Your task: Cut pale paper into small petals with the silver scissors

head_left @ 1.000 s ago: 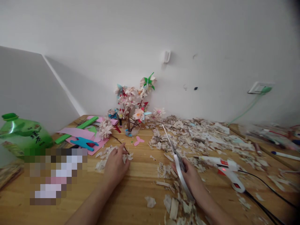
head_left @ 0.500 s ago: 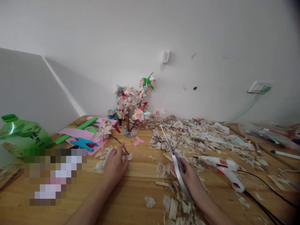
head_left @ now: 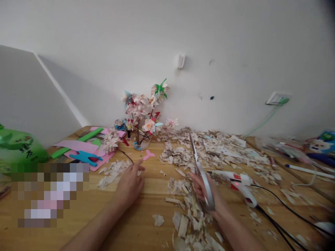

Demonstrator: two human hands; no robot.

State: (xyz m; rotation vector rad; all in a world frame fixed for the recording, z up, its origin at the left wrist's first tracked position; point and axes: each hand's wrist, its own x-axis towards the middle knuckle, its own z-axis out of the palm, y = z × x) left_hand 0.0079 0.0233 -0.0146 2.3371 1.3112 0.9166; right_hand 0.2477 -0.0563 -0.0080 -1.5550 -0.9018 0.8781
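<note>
My right hand [head_left: 209, 195] is closed around the white handles of a pair of scissors [head_left: 200, 170], whose blades point up and away toward the wall. My left hand [head_left: 130, 183] lies on the wooden table [head_left: 146, 209] beside a small heap of pale paper scraps [head_left: 112, 171], fingers together and reaching forward, near a thin brown stick [head_left: 125, 155]. It holds nothing that I can see. A small vase of paper flowers [head_left: 142, 118] stands against the wall beyond both hands.
A white glue gun [head_left: 239, 183] with a black cord lies right of the scissors. Paper scraps [head_left: 217, 150] cover the table's right and near middle. Pink, green and blue paper [head_left: 83, 151] lies at left, a green bottle [head_left: 15, 148] at far left, a marker [head_left: 309, 170] at right.
The scissors have swung more upright and my right hand has drawn slightly closer. My left hand has slid a little off the scrap heap. The view has shifted right.
</note>
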